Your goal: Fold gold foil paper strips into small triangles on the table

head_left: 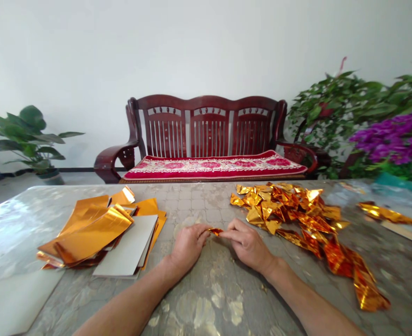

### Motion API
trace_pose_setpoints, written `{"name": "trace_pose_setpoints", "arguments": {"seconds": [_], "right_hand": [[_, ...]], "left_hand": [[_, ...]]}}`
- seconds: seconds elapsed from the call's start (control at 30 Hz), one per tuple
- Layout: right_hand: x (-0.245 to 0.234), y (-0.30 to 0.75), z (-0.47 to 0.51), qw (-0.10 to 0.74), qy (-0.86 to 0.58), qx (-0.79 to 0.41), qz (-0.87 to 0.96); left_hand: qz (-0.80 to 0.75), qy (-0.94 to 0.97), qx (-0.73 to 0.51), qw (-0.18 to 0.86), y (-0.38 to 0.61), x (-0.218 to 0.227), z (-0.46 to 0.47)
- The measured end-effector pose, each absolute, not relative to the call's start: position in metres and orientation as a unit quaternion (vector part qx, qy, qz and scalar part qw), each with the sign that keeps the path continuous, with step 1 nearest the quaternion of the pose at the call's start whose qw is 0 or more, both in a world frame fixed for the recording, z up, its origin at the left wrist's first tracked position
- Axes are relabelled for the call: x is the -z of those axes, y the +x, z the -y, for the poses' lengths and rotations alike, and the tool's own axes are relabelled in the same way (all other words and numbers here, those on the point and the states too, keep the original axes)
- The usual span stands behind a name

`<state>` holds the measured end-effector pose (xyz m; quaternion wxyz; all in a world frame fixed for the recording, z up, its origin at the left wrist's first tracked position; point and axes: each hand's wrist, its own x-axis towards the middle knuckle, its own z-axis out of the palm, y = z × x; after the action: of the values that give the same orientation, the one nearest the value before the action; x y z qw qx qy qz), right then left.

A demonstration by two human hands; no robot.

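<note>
at the far left, a stack of gold foil sheets (94, 233) lies with grey card (125, 245), set well aside from the left hand (188, 247). that hand is nearly closed, its fingertips (206, 228) pinching one end of a small folded foil piece (216, 231) at mid-table. the right hand (248, 246), equally closed, pinches the other end, so both steady it. the piles sit to either side, leaving open room on the mottled tabletop (195, 205) for the hands. a loose heap of folded gold foil (290, 219) spreads just beyond the right hand, and a lone foil strip (384, 213) lies further right, near the table's edge.
</note>
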<state>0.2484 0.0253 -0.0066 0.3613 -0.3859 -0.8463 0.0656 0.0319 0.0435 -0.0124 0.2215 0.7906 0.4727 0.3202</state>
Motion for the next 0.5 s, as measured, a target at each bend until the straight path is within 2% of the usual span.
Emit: {"name": "trace_pose_setpoints", "arguments": {"seconds": [0.3, 0.5], "right_hand": [[0.0045, 0.244, -0.0219, 0.319, -0.41, -0.055, 0.853], [0.0095, 0.244, -0.0246, 0.335, -0.411, -0.052, 0.846]], "left_hand": [[-0.441, 0.806, -0.314, 0.239, 0.0342, 0.0148, -0.0423], [-0.439, 0.812, -0.314, 0.221, 0.0331, 0.0125, -0.0404]]}}
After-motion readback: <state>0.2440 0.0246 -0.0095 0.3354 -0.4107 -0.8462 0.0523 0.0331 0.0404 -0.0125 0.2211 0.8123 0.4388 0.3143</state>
